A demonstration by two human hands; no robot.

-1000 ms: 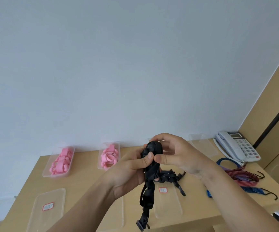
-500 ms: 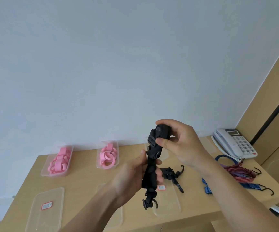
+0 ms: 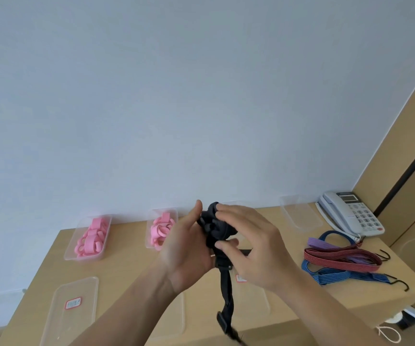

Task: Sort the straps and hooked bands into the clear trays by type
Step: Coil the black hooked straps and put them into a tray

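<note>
A black strap (image 3: 216,228) is bunched between both hands above the wooden table (image 3: 126,265); its loose end with a buckle (image 3: 222,323) hangs down toward the front edge. My left hand (image 3: 189,248) cradles the bundle from the left, thumb raised. My right hand (image 3: 253,245) pinches it from the right with fingertips and thumb. Two clear trays at the back hold pink bands, the left tray (image 3: 86,238) and the middle tray (image 3: 161,228). Red, blue and purple hooked bands (image 3: 341,260) lie in a heap at the right.
An unfilled clear tray with a red label (image 3: 71,305) lies front left, another tray (image 3: 301,216) at the back right, and a third (image 3: 251,300) under my hands. A white telephone (image 3: 351,211) sits at the far right, next to a wooden panel.
Both hands have come together and gathered the black strap into a tighter bundle. The hanging end swings lower toward the table's front edge.
</note>
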